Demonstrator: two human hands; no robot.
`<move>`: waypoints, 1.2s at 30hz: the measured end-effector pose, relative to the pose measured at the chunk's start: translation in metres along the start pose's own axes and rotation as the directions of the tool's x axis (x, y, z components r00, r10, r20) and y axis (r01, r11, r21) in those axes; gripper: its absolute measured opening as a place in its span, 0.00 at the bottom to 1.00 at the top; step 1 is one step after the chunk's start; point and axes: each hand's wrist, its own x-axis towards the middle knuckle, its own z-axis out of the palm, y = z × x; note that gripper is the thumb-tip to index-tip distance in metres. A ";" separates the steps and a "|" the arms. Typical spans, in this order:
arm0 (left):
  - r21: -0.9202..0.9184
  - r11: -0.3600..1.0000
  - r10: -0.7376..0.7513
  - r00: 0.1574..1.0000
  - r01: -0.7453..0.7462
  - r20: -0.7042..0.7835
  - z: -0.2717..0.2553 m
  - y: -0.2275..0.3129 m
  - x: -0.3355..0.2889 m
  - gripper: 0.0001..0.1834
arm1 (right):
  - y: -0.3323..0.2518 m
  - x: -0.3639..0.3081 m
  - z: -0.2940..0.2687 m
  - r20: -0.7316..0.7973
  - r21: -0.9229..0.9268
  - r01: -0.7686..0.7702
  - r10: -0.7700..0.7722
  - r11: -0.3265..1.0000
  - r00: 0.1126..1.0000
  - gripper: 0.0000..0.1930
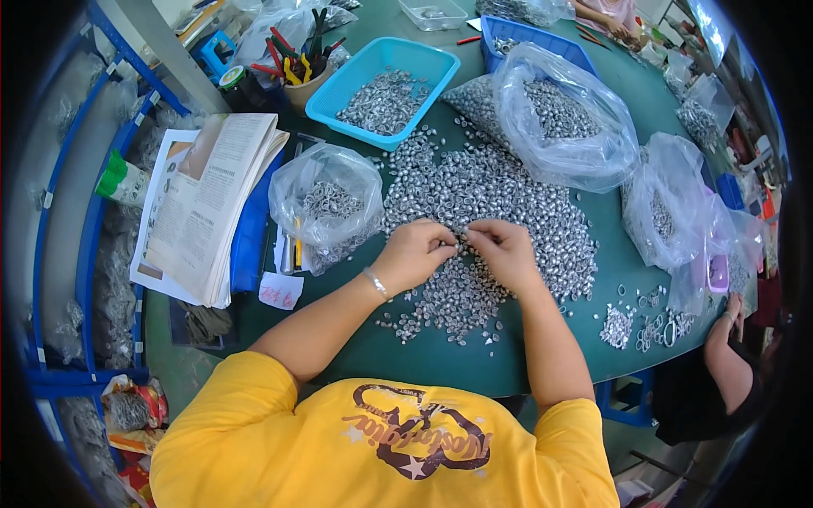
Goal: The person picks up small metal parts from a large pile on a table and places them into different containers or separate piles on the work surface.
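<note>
Left hand (415, 254) and right hand (508, 256) nearly met over small rounded silver metal pieces (542, 216) heaped across the green tabletop (389, 364). Fingers curled close together; couldn't tell if they gripped a piece. Half-filled clear plastic bag (318, 169) crowded the left side; large clear plastic sack (597, 173) and turquoise plastic basket (373, 138) stood beyond the heap; printed paper booklet (199, 199) lay farther left.

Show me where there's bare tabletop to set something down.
Bare table shows between the pile and the shirt; between the right forearm and the small heap; and at the upper right of the big bag. It's crowded mid-table under the left hand and right hand, and at left, with the small bag, basket and book.
</note>
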 end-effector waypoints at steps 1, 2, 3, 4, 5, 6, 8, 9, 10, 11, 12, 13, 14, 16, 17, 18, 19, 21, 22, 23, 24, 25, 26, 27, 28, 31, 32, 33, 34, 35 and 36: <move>-0.124 0.984 -0.117 0.990 0.127 0.084 -0.007 0.002 -0.005 0.05 | -0.005 0.000 -0.011 0.110 0.417 -0.295 0.274 0.860 0.955 0.06; -0.119 0.985 -0.118 0.989 0.128 0.087 -0.011 -0.001 -0.009 0.05 | -0.004 0.000 -0.019 0.319 0.703 -0.526 0.448 0.480 0.835 0.06; -0.512 0.812 -0.219 0.960 0.280 0.178 -0.013 -0.003 -0.013 0.05 | -0.004 0.002 -0.027 0.377 0.865 -0.452 0.314 0.216 0.872 0.07; -0.790 0.470 -0.267 0.916 0.394 0.299 -0.015 -0.007 -0.017 0.06 | -0.007 0.002 -0.029 0.363 0.885 -0.437 0.351 0.158 0.863 0.06; -0.878 0.289 -0.244 0.916 0.381 0.318 -0.013 -0.013 -0.019 0.07 | -0.008 0.006 -0.026 0.355 0.783 -0.508 0.413 0.359 0.839 0.06; -0.877 0.289 -0.246 0.915 0.383 0.319 -0.012 -0.012 -0.020 0.07 | -0.008 0.008 -0.023 0.330 0.631 -0.564 0.473 0.533 0.817 0.06; -0.912 0.251 -0.264 0.929 0.326 0.259 -0.009 -0.007 -0.022 0.05 | 0.000 0.006 -0.002 0.063 0.104 -0.123 0.117 0.987 0.991 0.06; -0.912 0.254 -0.267 0.929 0.322 0.254 -0.009 -0.008 -0.023 0.05 | -0.005 0.008 0.002 0.076 -0.098 -0.023 0.030 0.995 0.997 0.07; -0.907 0.299 -0.226 0.946 0.296 0.234 -0.009 -0.009 -0.025 0.05 | -0.009 0.006 0.008 0.088 -0.352 0.028 0.004 0.936 0.996 0.06; -0.900 0.342 -0.183 0.959 0.268 0.216 -0.010 -0.010 -0.026 0.05 | -0.010 0.007 0.011 0.077 -0.350 0.017 0.010 0.937 0.997 0.06; -0.901 0.343 -0.187 0.959 0.268 0.214 -0.010 -0.010 -0.027 0.05 | -0.010 0.007 0.013 0.068 -0.350 0.005 0.020 0.937 0.997 0.06; -0.897 0.354 -0.174 0.961 0.266 0.216 -0.011 -0.009 -0.028 0.05 | -0.006 0.007 0.012 0.038 -0.218 -0.001 0.010 0.976 0.999 0.06; -0.893 0.365 -0.160 0.962 0.264 0.219 -0.011 -0.008 -0.029 0.05 | -0.002 0.007 0.010 0.007 -0.083 -0.004 0.005 0.997 1.000 0.06; -0.900 0.357 -0.178 0.964 0.250 0.197 -0.010 -0.011 -0.032 0.05 | -0.012 0.010 0.001 0.140 0.248 -0.356 0.331 0.901 0.933 0.06; -0.913 0.312 -0.183 0.960 0.262 0.213 -0.012 -0.013 -0.034 0.05 | -0.011 0.009 0.000 0.149 0.245 -0.389 0.362 0.888 0.920 0.06; -0.924 0.271 -0.178 0.957 0.270 0.228 -0.014 -0.013 -0.033 0.04 | -0.012 0.011 -0.002 0.149 0.240 -0.415 0.389 0.878 0.909 0.05; -0.924 0.273 -0.176 0.958 0.267 0.225 -0.015 -0.013 -0.033 0.04 | -0.011 0.011 -0.002 0.148 0.239 -0.412 0.386 0.879 0.911 0.05; -0.966 0.101 -0.115 0.967 0.239 0.227 -0.015 -0.016 -0.034 0.03 | -0.008 0.007 0.002 0.050 0.022 -0.143 0.141 0.990 0.989 0.05; -0.967 0.102 -0.115 0.968 0.236 0.224 -0.016 -0.017 -0.033 0.03 | -0.006 0.008 0.006 0.041 -0.063 -0.033 0.035 0.997 0.999 0.06; -0.972 0.090 -0.080 0.974 0.218 0.211 -0.017 -0.019 -0.031 0.03 | -0.006 0.009 0.010 0.053 -0.164 -0.011 0.020 0.986 0.998 0.06; -0.977 0.074 -0.048 0.979 0.202 0.199 -0.017 -0.021 -0.030 0.02 | -0.007 0.009 0.014 0.068 -0.263 0.010 0.009 0.965 0.998 0.06; -0.977 0.078 -0.052 0.980 0.198 0.194 -0.018 -0.022 -0.030 0.04 | -0.006 0.010 0.015 0.072 -0.263 0.010 0.010 0.965 0.997 0.06; -0.977 0.075 -0.054 0.980 0.198 0.194 -0.020 -0.023 -0.030 0.04 | -0.005 0.010 0.015 0.073 -0.273 0.025 -0.005 0.962 0.997 0.05; -0.978 0.018 -0.075 0.976 0.208 0.206 -0.025 -0.020 -0.030 0.05 | -0.007 0.012 0.016 0.074 -0.280 0.040 -0.020 0.959 0.997 0.05; -0.976 -0.040 -0.096 0.971 0.216 0.219 -0.029 -0.015 -0.030 0.06 | -0.009 0.012 0.013 0.076 -0.277 0.039 -0.018 0.960 0.997 0.05; -0.949 0.161 -0.258 0.940 0.272 0.225 -0.031 -0.023 -0.026 0.09 | -0.010 0.014 0.003 0.092 0.112 -0.369 0.360 0.923 0.929 0.05; -0.878 0.348 -0.324 0.921 0.329 0.216 -0.031 -0.028 -0.024 0.10 | -0.009 0.014 0.003 0.094 0.112 -0.369 0.360 0.923 0.928 0.05; -0.722 0.580 -0.466 0.881 0.377 0.085 -0.024 -0.018 -0.018 0.08 | -0.008 0.014 0.002 0.074 0.041 -0.291 0.288 0.956 0.955 0.05; -0.724 0.578 -0.465 0.881 0.377 0.087 -0.019 -0.018 -0.013 0.08 | -0.007 0.014 0.002 0.059 -0.032 -0.211 0.213 0.977 0.975 0.05; -0.400 0.898 -0.243 0.964 0.183 -0.103 -0.014 -0.021 -0.008 0.06 | -0.002 0.012 0.008 0.058 -0.122 -0.142 0.150 0.982 0.987 0.06; 0.027 0.998 0.052 0.982 -0.048 -0.183 -0.011 -0.022 -0.002 0.04 | -0.007 0.012 0.010 0.078 -0.215 -0.061 0.079 0.975 0.994 0.06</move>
